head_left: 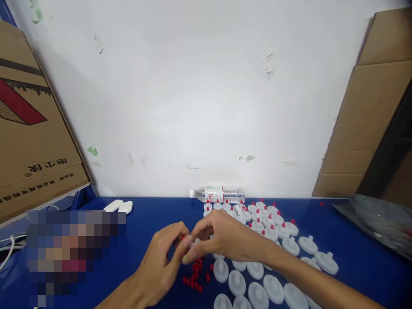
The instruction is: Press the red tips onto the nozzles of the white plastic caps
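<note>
My left hand [160, 258] is closed, fingertips pinched around a small red cap [183, 237], of which only a bit of red shows. Against it, my right hand [222, 234] is closed on a white plastic piece [195, 242], mostly covered by the fingers. The two hands meet fingertip to fingertip above the blue table. Under them lies a loose pile of red caps [196, 270]. To the right are many white round discs with a short spout; the nearer ones, like this white disc [236, 282], have bare spouts, while farther ones, like this capped disc [271, 232], carry red caps.
A clear plastic bottle [222, 195] lies on its side along the white wall [206, 107]. Cardboard boxes [35, 128] stand left and right. Two white rounded objects [125, 207] sit at the back left, near a blurred-out patch. A grey plastic bag [373, 219] rests at right.
</note>
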The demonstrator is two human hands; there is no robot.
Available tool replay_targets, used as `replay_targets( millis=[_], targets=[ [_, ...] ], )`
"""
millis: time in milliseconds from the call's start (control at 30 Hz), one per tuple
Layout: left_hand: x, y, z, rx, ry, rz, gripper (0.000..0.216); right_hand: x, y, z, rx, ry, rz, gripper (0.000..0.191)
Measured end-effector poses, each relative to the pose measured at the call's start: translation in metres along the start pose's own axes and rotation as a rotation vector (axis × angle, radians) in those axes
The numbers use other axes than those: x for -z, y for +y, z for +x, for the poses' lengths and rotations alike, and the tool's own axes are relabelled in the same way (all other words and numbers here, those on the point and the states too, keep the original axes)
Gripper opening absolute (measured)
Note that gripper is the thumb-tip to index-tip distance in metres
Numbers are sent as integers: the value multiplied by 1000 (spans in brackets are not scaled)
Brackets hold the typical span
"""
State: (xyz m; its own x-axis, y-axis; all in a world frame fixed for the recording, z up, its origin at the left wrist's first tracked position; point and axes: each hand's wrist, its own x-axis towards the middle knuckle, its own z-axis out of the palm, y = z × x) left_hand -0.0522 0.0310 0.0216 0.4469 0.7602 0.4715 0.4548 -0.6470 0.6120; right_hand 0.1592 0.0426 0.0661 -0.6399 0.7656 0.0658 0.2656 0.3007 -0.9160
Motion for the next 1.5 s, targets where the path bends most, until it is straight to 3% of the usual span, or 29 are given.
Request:
replay_targets(
  millis=[167,300,367,500,633,800,1133,1367,1500],
  targets=[
    [-3,-1,2,60,-73,-26,45,-1,-2,0,84,13,-360,31],
    [-2,-6,6,252,-46,-249,51,2,-5,-3,202,170,-775,5],
    [0,-9,7,298,-8,-297,52,9,-4,-4,203,276,-830,12],
    [3,-8,8,250,17,-77,49,30,7,-2,129,470,-862,13],
    [0,-7,7,229,-41,182,41,44,26,3,96,542,-848,8],
    [-5,-14,9,145,-115,380,32,51,46,8,13,521,-870,13],
    [-7,-18,9,206,-146,435,31,48,58,9,-55,357,-933,23],
    [-7,-19,10,213,-148,436,30,45,65,10,34,389,-956,23],
    [-8,-21,8,216,-154,432,26,41,60,7,143,344,-921,35]
  ],
)
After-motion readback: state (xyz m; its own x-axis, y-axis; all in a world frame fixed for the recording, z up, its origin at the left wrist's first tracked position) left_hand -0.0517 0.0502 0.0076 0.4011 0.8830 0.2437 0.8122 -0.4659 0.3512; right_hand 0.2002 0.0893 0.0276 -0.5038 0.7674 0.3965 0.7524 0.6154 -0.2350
